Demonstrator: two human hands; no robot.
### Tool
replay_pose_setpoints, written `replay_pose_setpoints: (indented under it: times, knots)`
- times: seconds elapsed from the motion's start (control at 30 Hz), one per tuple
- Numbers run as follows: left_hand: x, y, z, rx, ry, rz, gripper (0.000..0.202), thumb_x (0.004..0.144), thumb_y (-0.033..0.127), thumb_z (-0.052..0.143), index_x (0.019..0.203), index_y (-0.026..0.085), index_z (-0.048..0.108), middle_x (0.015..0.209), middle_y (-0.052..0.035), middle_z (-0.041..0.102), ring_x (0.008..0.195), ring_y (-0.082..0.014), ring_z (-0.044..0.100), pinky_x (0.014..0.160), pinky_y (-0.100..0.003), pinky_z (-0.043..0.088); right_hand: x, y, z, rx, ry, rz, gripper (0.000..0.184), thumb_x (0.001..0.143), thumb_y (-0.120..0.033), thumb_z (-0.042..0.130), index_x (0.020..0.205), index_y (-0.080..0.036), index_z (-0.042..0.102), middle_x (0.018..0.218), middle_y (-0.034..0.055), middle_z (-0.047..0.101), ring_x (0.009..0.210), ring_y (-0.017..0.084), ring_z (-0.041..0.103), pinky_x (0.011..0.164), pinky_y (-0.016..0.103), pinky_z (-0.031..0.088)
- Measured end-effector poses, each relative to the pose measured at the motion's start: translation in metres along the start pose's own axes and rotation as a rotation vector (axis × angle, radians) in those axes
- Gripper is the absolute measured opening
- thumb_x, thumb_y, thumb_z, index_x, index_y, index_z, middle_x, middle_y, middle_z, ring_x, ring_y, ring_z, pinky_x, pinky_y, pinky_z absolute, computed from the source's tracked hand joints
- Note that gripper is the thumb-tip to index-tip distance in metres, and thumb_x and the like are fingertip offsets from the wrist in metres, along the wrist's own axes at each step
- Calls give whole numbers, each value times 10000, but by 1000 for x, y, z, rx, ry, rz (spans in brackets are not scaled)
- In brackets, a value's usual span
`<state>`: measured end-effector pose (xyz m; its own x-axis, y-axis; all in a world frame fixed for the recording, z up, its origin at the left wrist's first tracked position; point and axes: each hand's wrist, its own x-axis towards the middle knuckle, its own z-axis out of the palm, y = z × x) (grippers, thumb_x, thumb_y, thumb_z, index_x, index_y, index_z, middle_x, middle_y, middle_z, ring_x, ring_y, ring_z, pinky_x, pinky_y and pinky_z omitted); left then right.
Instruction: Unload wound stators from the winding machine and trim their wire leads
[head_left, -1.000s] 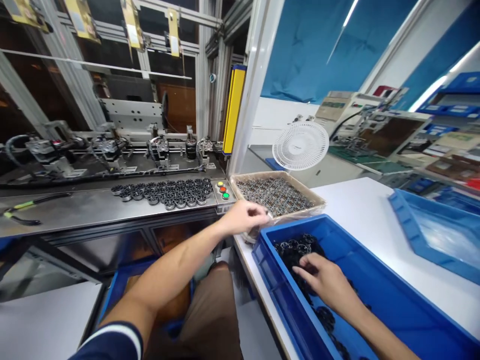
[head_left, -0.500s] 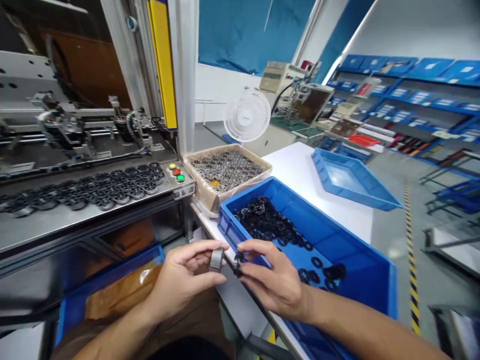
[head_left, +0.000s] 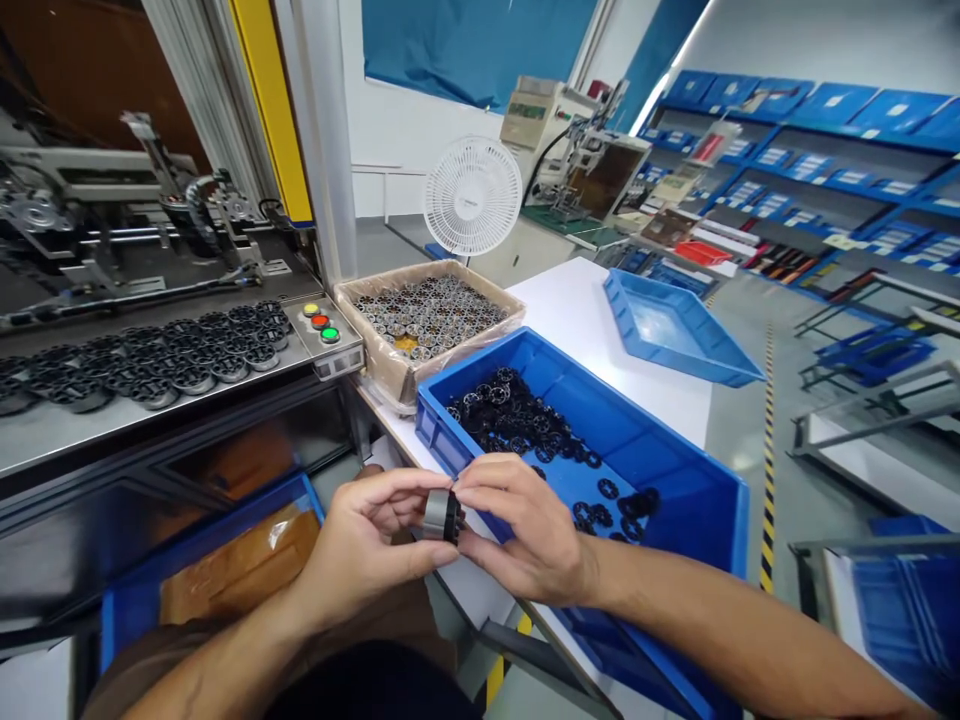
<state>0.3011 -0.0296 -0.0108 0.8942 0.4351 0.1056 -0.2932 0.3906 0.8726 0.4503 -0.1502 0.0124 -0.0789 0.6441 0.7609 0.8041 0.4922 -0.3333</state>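
Note:
My left hand [head_left: 360,535] grips a grey metal stator core [head_left: 436,514] between thumb and fingers. Against the core's right face sits a black plastic ring [head_left: 453,518], pinched in my right hand [head_left: 521,525]. Core and ring touch; how far one has seated on the other is hidden by my fingers. Just beyond my right hand stands a blue bin [head_left: 660,455] with a heap of similar black rings [head_left: 517,415]. Farther left, a lined carton [head_left: 397,380] holds many metal cores [head_left: 439,305].
Rows of cores with black parts [head_left: 142,360] lie along the machine's ledge at left, by a button box [head_left: 330,350]. A white fan [head_left: 472,195] and a light blue tray [head_left: 675,340] are farther back. Below left is another blue bin [head_left: 112,620] with a brown package.
The black ring in my right hand has moved left onto the metal core, closing the gap between them. My view has shifted slightly, so the surroundings sit farther left and higher.

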Motion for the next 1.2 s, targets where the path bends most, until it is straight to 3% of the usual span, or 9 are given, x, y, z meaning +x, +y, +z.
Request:
replay_pose_setpoints:
  times: [0.23, 0.43, 0.73, 0.93, 1.03, 1.2]
  knots:
    - [0, 0, 0, -23, -12, -29, 460, 624, 1, 825, 1029, 202, 740, 920, -41, 795, 829, -150, 751, 764, -193, 596, 2, 4, -2, -28, -26, -12, 393, 807, -227, 740, 1144, -108, 576, 946, 142, 671, 913, 228, 636, 788, 420, 587]
    - [0, 1, 0, -44, -6, -21, 462, 628, -10, 817, 1034, 198, 741, 929, -45, 796, 832, -145, 753, 771, -178, 590, 1, 7, -3, -76, -49, -50, 381, 810, -154, 715, 1167, -113, 589, 968, 142, 664, 936, 227, 638, 785, 411, 591]
    - [-3, 2, 0, -11, -13, -49, 442, 647, 19, 819, 1046, 189, 734, 929, -54, 795, 835, -158, 753, 763, -194, 595, 1, 8, -5, -125, -42, -123, 453, 813, -324, 734, 1161, -72, 589, 944, 165, 672, 930, 244, 644, 775, 405, 602]
    - [-3, 1, 1, 5, -2, -34, 460, 634, 21, 828, 1049, 196, 738, 971, -62, 792, 874, -178, 755, 783, -201, 597, 4, 7, -9, -168, -90, -150, 354, 821, -201, 709, 1143, -96, 603, 968, 145, 672, 946, 225, 649, 790, 375, 609]
    - [-3, 3, 2, 2, -3, -41, 454, 637, 26, 828, 1043, 211, 745, 958, -56, 794, 871, -181, 757, 777, -197, 597, 4, 9, -10, -179, -83, -172, 366, 806, -247, 740, 1094, -55, 620, 926, 159, 675, 929, 236, 647, 790, 380, 609]
    - [-6, 0, 2, 35, -20, -80, 457, 636, 58, 839, 1050, 231, 752, 949, -46, 796, 867, -202, 759, 768, -226, 611, 1, 6, -8, -256, -91, -210, 300, 894, -332, 636, 1075, -93, 637, 915, 126, 683, 916, 217, 660, 771, 363, 618]
